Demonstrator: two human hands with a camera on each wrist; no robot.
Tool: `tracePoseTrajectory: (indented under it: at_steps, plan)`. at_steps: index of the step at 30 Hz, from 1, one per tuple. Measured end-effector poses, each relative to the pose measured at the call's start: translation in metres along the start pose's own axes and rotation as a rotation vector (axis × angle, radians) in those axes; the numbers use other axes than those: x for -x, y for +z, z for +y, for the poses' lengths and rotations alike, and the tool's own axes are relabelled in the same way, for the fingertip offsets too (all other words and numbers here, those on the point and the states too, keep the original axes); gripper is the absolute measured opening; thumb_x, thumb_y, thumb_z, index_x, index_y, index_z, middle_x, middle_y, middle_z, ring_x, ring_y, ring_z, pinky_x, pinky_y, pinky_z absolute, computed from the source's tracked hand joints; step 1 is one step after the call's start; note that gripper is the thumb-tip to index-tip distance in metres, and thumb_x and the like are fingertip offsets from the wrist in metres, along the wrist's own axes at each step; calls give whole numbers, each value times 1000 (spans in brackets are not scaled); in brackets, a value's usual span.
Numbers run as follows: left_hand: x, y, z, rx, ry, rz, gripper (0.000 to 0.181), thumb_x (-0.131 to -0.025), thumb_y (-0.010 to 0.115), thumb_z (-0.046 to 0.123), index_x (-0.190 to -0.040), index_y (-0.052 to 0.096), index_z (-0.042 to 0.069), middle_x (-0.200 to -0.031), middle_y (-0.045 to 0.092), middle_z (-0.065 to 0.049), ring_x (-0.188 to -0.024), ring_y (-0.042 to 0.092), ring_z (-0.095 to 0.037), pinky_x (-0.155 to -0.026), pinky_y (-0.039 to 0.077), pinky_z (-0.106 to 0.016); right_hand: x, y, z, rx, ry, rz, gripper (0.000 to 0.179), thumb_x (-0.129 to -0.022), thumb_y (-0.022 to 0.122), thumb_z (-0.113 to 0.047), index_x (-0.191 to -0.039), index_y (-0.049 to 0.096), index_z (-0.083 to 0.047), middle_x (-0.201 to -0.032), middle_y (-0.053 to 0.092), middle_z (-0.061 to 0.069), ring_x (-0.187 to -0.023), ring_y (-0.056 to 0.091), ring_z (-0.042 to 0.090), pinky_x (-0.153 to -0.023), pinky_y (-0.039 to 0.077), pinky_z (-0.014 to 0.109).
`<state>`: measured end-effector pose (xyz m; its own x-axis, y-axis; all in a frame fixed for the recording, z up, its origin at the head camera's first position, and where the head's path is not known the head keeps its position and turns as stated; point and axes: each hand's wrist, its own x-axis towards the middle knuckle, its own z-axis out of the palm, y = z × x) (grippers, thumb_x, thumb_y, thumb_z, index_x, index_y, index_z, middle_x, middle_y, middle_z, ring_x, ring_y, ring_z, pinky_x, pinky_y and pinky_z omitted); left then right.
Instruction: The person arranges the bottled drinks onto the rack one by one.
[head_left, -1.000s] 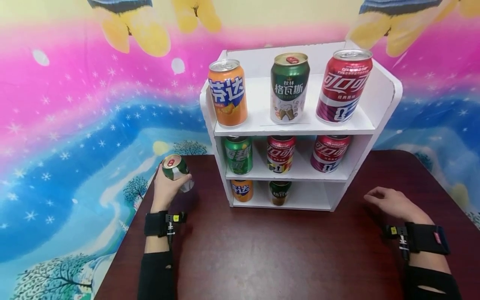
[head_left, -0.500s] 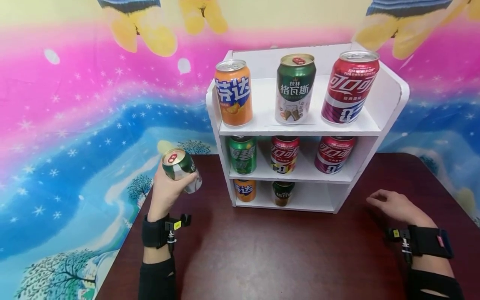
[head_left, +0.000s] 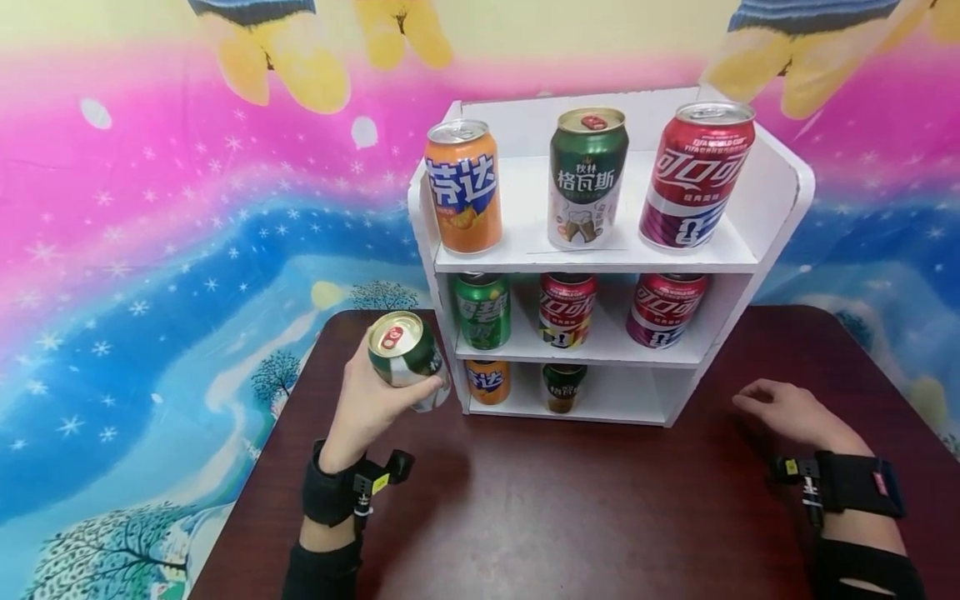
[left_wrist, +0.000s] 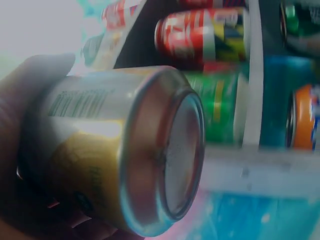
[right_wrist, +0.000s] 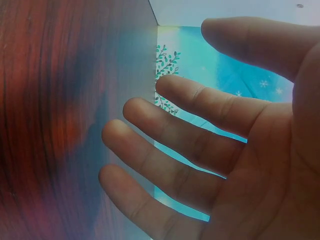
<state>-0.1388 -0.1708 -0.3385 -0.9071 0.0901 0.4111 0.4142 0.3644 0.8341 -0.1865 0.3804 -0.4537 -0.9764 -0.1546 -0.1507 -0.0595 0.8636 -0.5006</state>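
My left hand (head_left: 375,408) grips a green and white drink can (head_left: 411,358) round its side, thumb to the right, just left of the white shelf (head_left: 592,265). The can is tilted, its gold top with a red tab showing in the head view. In the left wrist view the silver bottom of the held can (left_wrist: 182,155) faces the camera, and part of its side is hidden by the hand. To the right of the shelf, my right hand (head_left: 791,410) is over the table with nothing in it. Its fingers (right_wrist: 175,170) are spread and relaxed in the right wrist view.
Along the top tier stand an orange can (head_left: 463,187), a green and white can (head_left: 587,179) and a red can (head_left: 697,175). The middle tier bears a green can (head_left: 482,312) and two red ones; an orange can (head_left: 487,382) and a dark green can (head_left: 562,387) stand below.
My left hand has carried the can to the right, closer to the shelf's left side. The right hand has stayed in place, and the cans on the shelf have not moved.
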Motion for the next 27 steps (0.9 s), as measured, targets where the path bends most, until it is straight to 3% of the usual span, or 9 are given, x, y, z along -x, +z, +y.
tracePoseTrajectory:
  at_steps: [5,10,18,27]
  plan:
    - [6,19,32,47,34,-41,75,-69,82,0,-133,43,-1,-119,57,-13,-105,56,-22,-85,48,-41,-1,-1,-2,-8,-14,9,51,-98,48,-42,-116,58,5,-101,62,19,-87,56,30,-70,48,48]
    - [8,40,39,55,32,-115,75,-67,84,0,-131,44,-1,-117,58,-12,-104,57,-19,-86,49,-36,-2,-1,-1,-8,-12,5,50,-98,48,-40,-115,58,6,-101,62,19,-87,56,30,-71,48,48]
    - [12,85,11,107,73,-230,80,-61,90,12,-130,48,10,-117,61,-3,-105,58,-12,-87,48,-32,-1,-2,1,7,-4,1,53,-98,47,-42,-115,57,7,-103,61,23,-91,56,35,-71,47,49]
    - [15,130,9,129,95,-348,72,-65,88,26,-125,49,17,-111,60,8,-100,58,-5,-84,48,-28,-1,-2,0,9,-18,9,53,-99,46,-42,-116,57,7,-105,60,24,-93,56,37,-72,47,50]
